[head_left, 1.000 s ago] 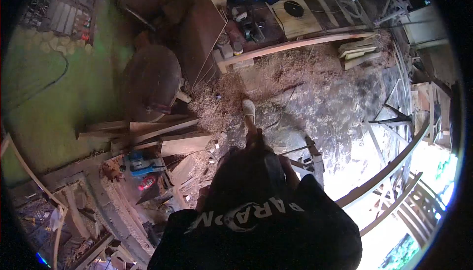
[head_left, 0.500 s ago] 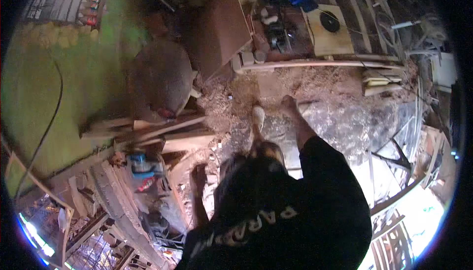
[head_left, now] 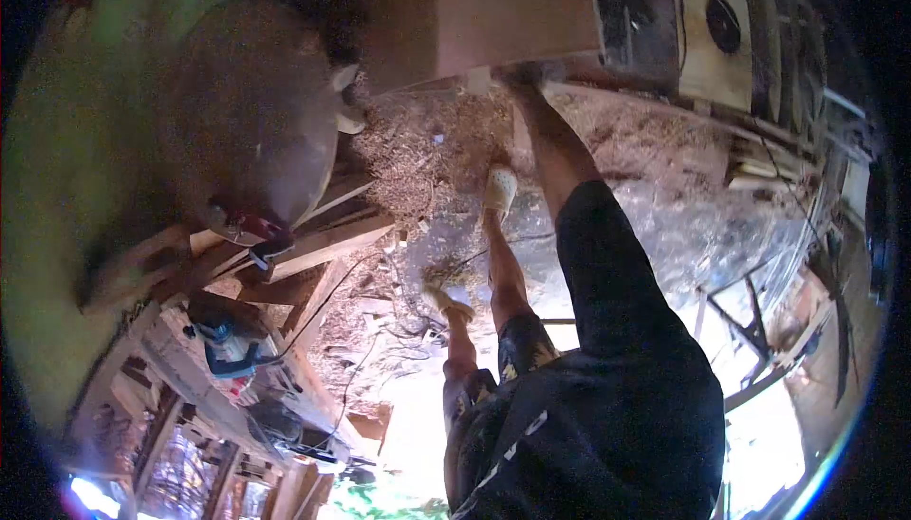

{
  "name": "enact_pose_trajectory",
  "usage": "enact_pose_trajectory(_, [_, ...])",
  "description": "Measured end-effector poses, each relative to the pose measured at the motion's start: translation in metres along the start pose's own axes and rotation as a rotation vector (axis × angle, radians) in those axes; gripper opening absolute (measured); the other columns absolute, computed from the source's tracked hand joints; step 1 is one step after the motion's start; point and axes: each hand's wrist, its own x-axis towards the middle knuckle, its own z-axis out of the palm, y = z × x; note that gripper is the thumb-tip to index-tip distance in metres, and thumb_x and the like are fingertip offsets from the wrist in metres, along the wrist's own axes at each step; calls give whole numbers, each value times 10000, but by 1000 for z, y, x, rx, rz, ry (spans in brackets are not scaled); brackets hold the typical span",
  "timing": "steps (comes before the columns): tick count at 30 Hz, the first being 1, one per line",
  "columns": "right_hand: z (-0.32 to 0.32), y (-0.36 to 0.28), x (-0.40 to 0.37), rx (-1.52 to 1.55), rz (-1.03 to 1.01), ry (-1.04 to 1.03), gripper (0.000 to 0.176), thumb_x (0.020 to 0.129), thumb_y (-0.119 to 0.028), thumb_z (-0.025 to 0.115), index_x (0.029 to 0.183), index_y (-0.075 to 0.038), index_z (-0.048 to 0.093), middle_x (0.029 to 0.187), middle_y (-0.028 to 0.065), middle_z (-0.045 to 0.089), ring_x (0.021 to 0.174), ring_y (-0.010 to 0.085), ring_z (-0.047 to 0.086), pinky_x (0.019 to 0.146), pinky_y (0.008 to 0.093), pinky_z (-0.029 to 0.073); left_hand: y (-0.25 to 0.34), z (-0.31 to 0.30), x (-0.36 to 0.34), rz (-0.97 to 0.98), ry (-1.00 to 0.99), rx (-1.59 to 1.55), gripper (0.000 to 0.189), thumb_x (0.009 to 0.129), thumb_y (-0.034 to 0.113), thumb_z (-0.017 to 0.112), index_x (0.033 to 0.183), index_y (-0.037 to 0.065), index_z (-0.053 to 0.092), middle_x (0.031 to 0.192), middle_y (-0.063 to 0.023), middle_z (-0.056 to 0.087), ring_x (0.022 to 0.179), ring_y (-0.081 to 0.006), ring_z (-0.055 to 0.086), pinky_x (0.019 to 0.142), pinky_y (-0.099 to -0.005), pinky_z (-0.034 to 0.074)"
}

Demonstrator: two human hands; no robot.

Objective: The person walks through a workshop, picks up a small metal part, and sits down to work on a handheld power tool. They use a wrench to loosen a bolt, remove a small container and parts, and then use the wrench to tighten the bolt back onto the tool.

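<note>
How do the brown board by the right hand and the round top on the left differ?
Outline: the brown board shows straight edges and a corner; the round top has a curved rim.
Colour: the brown board is reddish, the round top darker and duller.
Hand: the right hand is at the brown board's lower edge; none is near the round top.
Shared: both show a broad, flat-looking face.
</note>
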Motion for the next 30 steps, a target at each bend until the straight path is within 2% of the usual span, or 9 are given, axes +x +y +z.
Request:
enact_pose_trajectory(6, [-23, 46, -12, 58, -103, -193, 954, 907, -524, 734, 1544, 32, 293, 1584, 255, 338, 1446, 397, 379, 1222, 512, 296, -3, 30, -14, -28, 13, -115, 234, 1039, 147, 510, 1147, 34, 684, 1040, -178, 711, 910, -338, 689, 772, -408, 552])
enact_pose_trajectory(12, [-272, -88, -113, 33, -264, -296, 673, 771, -369, 865, 1244, -8, 549, 1190, 227, 556, 1137, 421, 517, 997, 529, 412, 21, 26, 54, 515, -37, -196, 262, 1029, 154, 541, 1204, 7, 669, 1232, -236, 685, 1093, -432, 656, 909, -458, 552])
enact_pose_trajectory(14, [-298, -82, -178, -24, -594, -302, 670, 770, -391, 860, 1225, -13, 546, 1157, 221, 553, 1071, 411, 543, 964, 520, 434, 82, -4, 74, 621, 15, -480, 303, 1001, 174, 614, 1236, -13, 651, 1231, -238, 680, 1169, -411, 632, 965, -432, 534])
enact_pose_trajectory(16, [-371, -178, -242, 153, -537, -619, 689, 762, -401, 853, 1245, -20, 542, 1165, 224, 570, 1070, 413, 559, 947, 529, 449, 119, -23, 76, 332, -259, -1087, 438, 1076, 328, 544, 1396, 29, 558, 1300, -150, 664, 1175, -294, 634, 981, -409, 505])
enact_pose_trajectory(19, [-434, -269, -360, 336, -685, -985, 692, 763, -401, 818, 1291, -49, 544, 1209, 231, 583, 1109, 410, 562, 943, 545, 465, 126, -50, 54, 348, -222, -1652, 474, 1011, 267, 648, 1414, 39, 550, 1395, -152, 601, 1258, -347, 600, 1039, -439, 516])
enact_pose_trajectory(23, [-494, -380, -522, 86, -997, -1267, 713, 762, -377, 800, 1339, -50, 536, 1255, 244, 586, 1155, 437, 568, 997, 548, 464, 3, -85, 36, 346, -350, -1959, 518, 1074, 433, 478, 1461, 92, 526, 1440, -148, 579, 1297, -309, 575, 1064, -474, 488])
enact_pose_trajectory(24, [-499, -395, -559, 94, -1034, -1344, 701, 769, -371, 796, 1330, -41, 535, 1244, 248, 587, 1156, 448, 570, 996, 548, 466, -37, -71, 51, 161, -580, -2236, 524, 1071, 444, 460, 1456, 97, 536, 1441, -145, 580, 1297, -295, 576, 1068, -473, 484])
enact_pose_trajectory(27, [-514, -423, -675, 100, -1207, -1445, 663, 773, -355, 809, 1278, -5, 561, 1153, 261, 627, 1118, 462, 605, 982, 530, 484, -145, -30, 58, 358, -15, -2232, 391, 1011, 354, 565, 1247, 63, 679, 1175, -82, 696, 1060, -222, 661, 939, -370, 528])
enact_pose_trajectory(30, [-558, -435, -787, 282, -1379, -1540, 694, 748, -361, 842, 1270, 3, 564, 1141, 263, 639, 1089, 461, 623, 959, 517, 500, -242, -12, 11, 115, 196, -2412, 320, 986, 303, 595, 1163, 58, 703, 1059, -58, 712, 982, -192, 671, 897, -353, 539])
